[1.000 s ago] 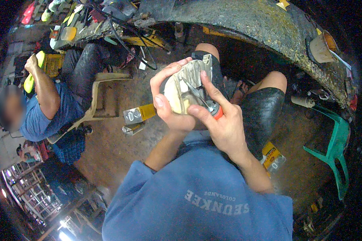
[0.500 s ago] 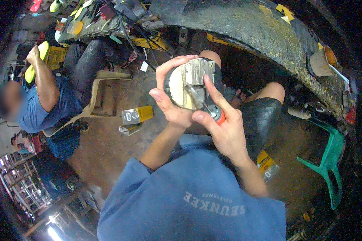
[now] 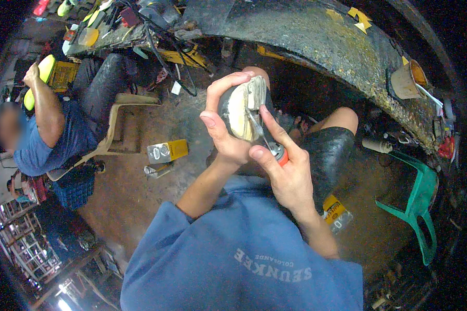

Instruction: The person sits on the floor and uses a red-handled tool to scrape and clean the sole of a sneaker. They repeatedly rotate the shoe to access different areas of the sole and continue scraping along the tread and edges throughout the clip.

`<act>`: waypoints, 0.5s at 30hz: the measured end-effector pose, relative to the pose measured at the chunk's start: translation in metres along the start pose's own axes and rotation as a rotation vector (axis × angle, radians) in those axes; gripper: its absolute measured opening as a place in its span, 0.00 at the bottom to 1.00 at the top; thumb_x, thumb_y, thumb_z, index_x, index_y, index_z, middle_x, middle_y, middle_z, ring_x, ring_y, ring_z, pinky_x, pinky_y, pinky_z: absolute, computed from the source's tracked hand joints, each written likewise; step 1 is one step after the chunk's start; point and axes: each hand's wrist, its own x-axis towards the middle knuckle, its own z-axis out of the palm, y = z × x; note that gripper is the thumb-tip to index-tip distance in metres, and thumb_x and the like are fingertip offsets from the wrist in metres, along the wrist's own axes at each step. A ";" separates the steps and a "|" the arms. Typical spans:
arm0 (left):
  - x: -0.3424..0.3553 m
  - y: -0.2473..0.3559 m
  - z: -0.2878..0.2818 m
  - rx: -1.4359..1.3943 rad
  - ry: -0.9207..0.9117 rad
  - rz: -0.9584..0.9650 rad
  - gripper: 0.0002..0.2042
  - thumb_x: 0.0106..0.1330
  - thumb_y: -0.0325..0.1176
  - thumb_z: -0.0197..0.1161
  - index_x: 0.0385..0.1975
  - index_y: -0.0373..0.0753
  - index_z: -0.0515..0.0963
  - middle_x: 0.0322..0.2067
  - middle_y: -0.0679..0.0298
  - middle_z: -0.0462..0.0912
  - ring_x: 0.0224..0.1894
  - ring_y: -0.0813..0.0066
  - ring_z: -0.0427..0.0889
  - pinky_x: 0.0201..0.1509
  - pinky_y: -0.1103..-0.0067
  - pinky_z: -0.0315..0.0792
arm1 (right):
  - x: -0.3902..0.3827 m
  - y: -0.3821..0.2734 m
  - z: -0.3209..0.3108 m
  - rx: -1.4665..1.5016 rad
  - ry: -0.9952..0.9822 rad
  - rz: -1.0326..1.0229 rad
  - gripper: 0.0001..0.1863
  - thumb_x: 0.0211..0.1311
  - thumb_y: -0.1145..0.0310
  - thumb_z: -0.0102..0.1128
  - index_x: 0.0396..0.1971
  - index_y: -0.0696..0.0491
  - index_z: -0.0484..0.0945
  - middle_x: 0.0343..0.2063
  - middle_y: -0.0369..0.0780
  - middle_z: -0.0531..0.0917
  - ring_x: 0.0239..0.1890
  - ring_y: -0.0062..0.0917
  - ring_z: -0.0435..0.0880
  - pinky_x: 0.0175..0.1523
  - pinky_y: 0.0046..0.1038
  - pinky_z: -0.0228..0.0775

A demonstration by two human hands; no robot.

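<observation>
My left hand (image 3: 221, 122) grips a cream and grey piece with a dark side (image 3: 242, 109), like a shoe sole, turned partly on edge above my lap. My right hand (image 3: 288, 173) is closed round a tool with an orange-red and black handle (image 3: 279, 155). The tool's thin metal shaft (image 3: 257, 126) reaches onto the piece, and my index finger lies beside its right side. The tip of the shaft is too small to make out exactly.
A co-worker (image 3: 46, 122) on the left, in a beige chair (image 3: 111, 129), holds a neon-yellow item. A dark, crusted bench (image 3: 296, 39) crosses ahead, bearing a bucket (image 3: 404, 80). A green chair (image 3: 415, 202) stands right; metal cans (image 3: 167, 151) lie on the floor.
The piece in my left hand has turned more edge-on, showing less of its grooved grey face. My right hand and the tool stay against it.
</observation>
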 end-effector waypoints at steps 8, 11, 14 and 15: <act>0.013 -0.008 0.009 0.182 -0.077 0.185 0.43 0.87 0.68 0.31 0.59 0.28 0.81 0.55 0.44 0.88 0.60 0.51 0.87 0.69 0.59 0.77 | 0.015 -0.006 -0.064 -0.288 0.197 -0.269 0.37 0.66 0.63 0.84 0.74 0.52 0.83 0.49 0.37 0.92 0.49 0.20 0.87 0.58 0.26 0.80; 0.021 -0.022 0.021 0.203 -0.083 0.258 0.43 0.87 0.65 0.31 0.56 0.28 0.83 0.52 0.44 0.90 0.58 0.48 0.88 0.69 0.59 0.77 | 0.042 -0.025 -0.139 -0.744 0.472 -0.442 0.30 0.63 0.50 0.85 0.60 0.50 0.89 0.36 0.39 0.93 0.33 0.25 0.89 0.42 0.30 0.82; 0.020 -0.035 0.030 0.217 -0.091 0.275 0.42 0.88 0.64 0.32 0.55 0.28 0.84 0.51 0.44 0.91 0.57 0.48 0.88 0.68 0.59 0.77 | 0.058 -0.039 -0.195 -1.315 0.725 -0.455 0.28 0.62 0.38 0.83 0.43 0.48 0.89 0.28 0.42 0.89 0.25 0.39 0.89 0.33 0.38 0.80; 0.018 -0.038 0.032 0.248 -0.097 0.284 0.40 0.88 0.62 0.33 0.55 0.28 0.84 0.51 0.44 0.91 0.57 0.48 0.89 0.69 0.57 0.78 | 0.055 -0.038 -0.203 -1.408 0.713 -0.491 0.26 0.62 0.42 0.84 0.39 0.51 0.87 0.27 0.42 0.89 0.26 0.33 0.90 0.34 0.37 0.80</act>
